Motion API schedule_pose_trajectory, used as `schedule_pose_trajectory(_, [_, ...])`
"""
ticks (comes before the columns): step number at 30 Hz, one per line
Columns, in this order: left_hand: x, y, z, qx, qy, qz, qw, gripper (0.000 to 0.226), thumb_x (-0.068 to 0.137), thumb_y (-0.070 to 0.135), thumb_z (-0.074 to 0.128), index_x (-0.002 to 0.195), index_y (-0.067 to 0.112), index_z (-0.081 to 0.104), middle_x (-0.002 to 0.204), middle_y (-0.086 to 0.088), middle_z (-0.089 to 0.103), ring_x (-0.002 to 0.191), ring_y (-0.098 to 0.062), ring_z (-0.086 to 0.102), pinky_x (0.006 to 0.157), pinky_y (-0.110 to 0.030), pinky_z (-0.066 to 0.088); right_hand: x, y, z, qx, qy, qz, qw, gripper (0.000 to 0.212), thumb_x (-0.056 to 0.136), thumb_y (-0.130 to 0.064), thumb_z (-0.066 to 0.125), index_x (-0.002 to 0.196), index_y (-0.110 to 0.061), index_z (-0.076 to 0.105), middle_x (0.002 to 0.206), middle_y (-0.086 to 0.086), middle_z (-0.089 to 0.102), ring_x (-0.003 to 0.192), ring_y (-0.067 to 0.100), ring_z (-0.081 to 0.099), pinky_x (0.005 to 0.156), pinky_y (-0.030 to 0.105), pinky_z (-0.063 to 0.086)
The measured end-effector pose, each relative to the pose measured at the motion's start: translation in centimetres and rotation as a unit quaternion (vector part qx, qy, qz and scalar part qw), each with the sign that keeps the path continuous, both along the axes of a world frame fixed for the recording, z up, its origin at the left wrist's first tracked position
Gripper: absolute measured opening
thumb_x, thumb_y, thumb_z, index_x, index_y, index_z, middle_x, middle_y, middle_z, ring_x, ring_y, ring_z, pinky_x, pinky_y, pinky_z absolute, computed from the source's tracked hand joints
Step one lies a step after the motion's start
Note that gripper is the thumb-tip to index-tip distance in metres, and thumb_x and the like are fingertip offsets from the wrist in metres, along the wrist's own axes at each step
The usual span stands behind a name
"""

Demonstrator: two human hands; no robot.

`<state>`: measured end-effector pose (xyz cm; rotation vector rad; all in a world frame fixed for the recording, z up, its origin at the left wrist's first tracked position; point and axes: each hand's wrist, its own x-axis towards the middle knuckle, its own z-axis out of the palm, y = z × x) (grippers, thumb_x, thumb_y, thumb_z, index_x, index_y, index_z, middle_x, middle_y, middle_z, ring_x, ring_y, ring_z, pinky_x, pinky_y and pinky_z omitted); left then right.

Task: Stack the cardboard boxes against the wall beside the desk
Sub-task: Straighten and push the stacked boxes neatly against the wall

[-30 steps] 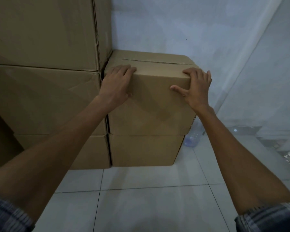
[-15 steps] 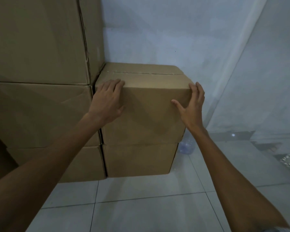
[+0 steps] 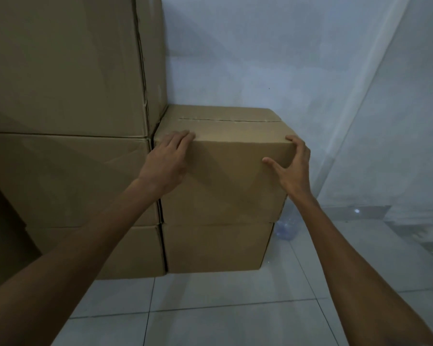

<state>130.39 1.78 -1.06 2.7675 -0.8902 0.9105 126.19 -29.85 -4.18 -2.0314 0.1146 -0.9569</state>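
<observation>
A brown cardboard box [image 3: 225, 181] sits on top of a lower cardboard box [image 3: 218, 248], both close to the white wall [image 3: 260, 58]. My left hand [image 3: 168, 161] lies flat on the upper box's front face near its top left corner, with the fingertips at the top edge. At the box's front right corner is my right hand [image 3: 294, 168]. Its thumb is spread on the front face and its fingers reach along the right side. The upper box touches a taller stack on its left.
The taller stack has a big top box [image 3: 60, 63], a middle box [image 3: 68, 181] and a bottom box [image 3: 135, 250]. A clear plastic bottle [image 3: 285, 228] lies on the floor behind the lower box. Pale floor tiles [image 3: 223, 308] spread in front.
My right hand slid from the front face to the box's right front corner. My left hand stayed at the top left corner. The view tilted upward.
</observation>
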Motion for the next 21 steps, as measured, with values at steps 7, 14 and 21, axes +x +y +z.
schedule_pose_trajectory(7, [0.7, 1.1, 0.4, 0.013, -0.018, -0.012, 1.0, 0.086, 0.067, -0.005, 0.07, 0.144, 0.013, 0.036, 0.144, -0.011, 0.042, 0.131, -0.033, 0.041, 0.109, -0.042, 0.037, -0.1, 0.8, -0.1, 0.004, -0.01, -0.012, 1.0, 0.08, 0.07, -0.051, 0.082, 0.136, -0.033, 0.042, 0.144, -0.001, 0.037, 0.128, 0.011, 0.04, 0.103, 0.028, 0.037])
schedule_pose_trajectory(14, [0.5, 0.8, -0.3, 0.005, -0.034, -0.026, 0.999, 0.085, 0.069, 0.017, 0.074, 0.144, 0.006, 0.034, 0.143, -0.015, 0.042, 0.131, -0.033, 0.038, 0.115, -0.04, 0.029, 0.4, 0.4, -0.2, 0.0, -0.012, -0.015, 1.0, 0.08, 0.071, -0.051, 0.081, 0.137, -0.03, 0.041, 0.144, -0.001, 0.038, 0.129, 0.013, 0.041, 0.103, 0.028, 0.037])
schedule_pose_trajectory(21, [0.5, 0.3, -0.8, 0.003, -0.039, -0.017, 0.999, 0.085, 0.07, 0.01, 0.069, 0.146, 0.006, 0.031, 0.143, -0.016, 0.039, 0.132, -0.036, 0.036, 0.117, -0.043, 0.027, 0.6, 0.2, -0.4, -0.007, -0.011, -0.007, 1.0, 0.081, 0.075, -0.049, 0.079, 0.141, -0.027, 0.037, 0.147, 0.002, 0.034, 0.131, 0.016, 0.039, 0.101, 0.027, 0.037])
